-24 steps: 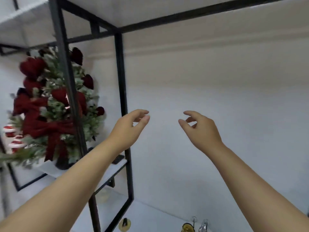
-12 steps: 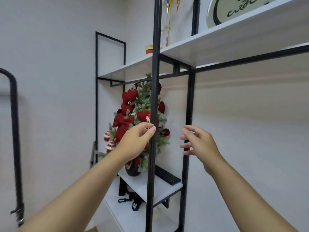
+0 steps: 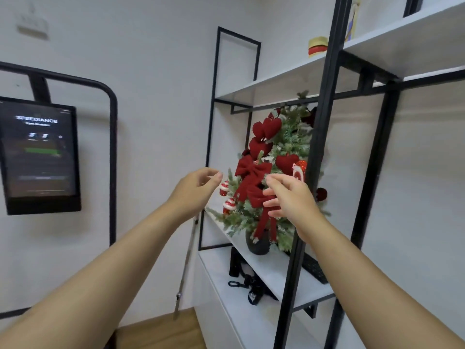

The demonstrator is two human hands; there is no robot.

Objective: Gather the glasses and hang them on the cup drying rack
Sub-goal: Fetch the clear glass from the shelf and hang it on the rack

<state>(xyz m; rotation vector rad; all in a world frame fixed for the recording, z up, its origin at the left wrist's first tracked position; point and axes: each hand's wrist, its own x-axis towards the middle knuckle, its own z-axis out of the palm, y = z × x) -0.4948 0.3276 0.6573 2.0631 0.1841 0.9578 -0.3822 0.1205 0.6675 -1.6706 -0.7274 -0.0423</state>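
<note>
The view swings left compared with a second ago: the bare white wall that filled the right side a moment back gives way to the near side of the black-framed shelf (image 3: pixel 324 137), and a dark wall screen (image 3: pixel 37 154) comes into sight at far left, where it was not visible before. The small decorated tree (image 3: pixel 274 172) with its red bows, formerly off at the left edge, now sits near the middle on a white shelf board, just behind the hands.

Both hands hang in the air in front of the tree, as they did a second ago. The left hand (image 3: pixel 195 188) has its fingers loosely curled with the thumb near the fingertips and holds nothing. The right hand (image 3: pixel 289 197) is relaxed with fingers spread a little, also empty, and touches neither tree nor frame as far as can be told.

No glasses and no cup drying rack show anywhere in this view; the shelves carry only the tree, a yellow and red ribbon spool (image 3: pixel 317 46) higher up, and some black straps (image 3: pixel 247 283) lower down. The turn looks like searching, so the gathering seems not yet begun.
</note>
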